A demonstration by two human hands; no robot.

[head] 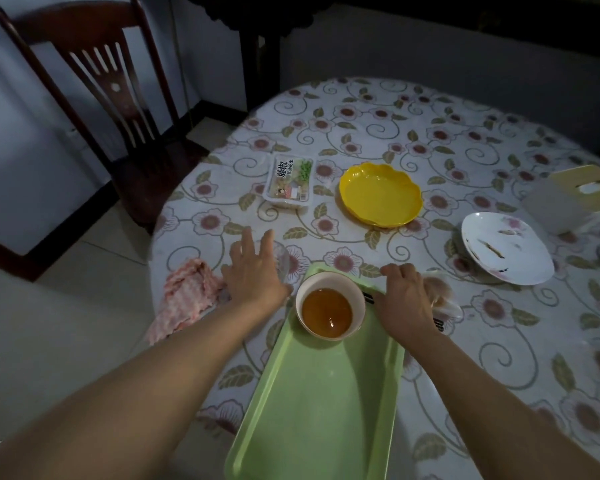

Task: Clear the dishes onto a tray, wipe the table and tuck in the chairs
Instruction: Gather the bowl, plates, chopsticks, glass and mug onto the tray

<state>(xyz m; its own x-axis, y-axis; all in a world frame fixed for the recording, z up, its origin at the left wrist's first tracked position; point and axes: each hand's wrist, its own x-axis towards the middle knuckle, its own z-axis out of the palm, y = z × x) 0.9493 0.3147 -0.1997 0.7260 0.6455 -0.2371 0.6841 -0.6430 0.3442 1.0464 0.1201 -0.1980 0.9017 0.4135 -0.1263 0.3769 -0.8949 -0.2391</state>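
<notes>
A light green tray (326,403) lies on the flowered tablecloth in front of me. At its far end stands a white bowl (329,308) holding brown liquid. My right hand (404,299) is curled over a pair of dark chopsticks (368,298) at the tray's far right edge, and their ends stick out on both sides of the hand. My left hand (253,268) reaches with spread fingers over a small clear glass bowl (284,261) just left of the tray. A yellow scalloped plate (380,194) and a soiled white plate (506,252) sit farther off.
A pink checked cloth (187,296) hangs over the table's left edge. A sealed snack pack (290,181) lies beyond my left hand. A white spoon or tissue (445,299) lies behind my right hand, and a tissue box (568,199) stands far right. A dark wooden chair (118,98) stands back from the table.
</notes>
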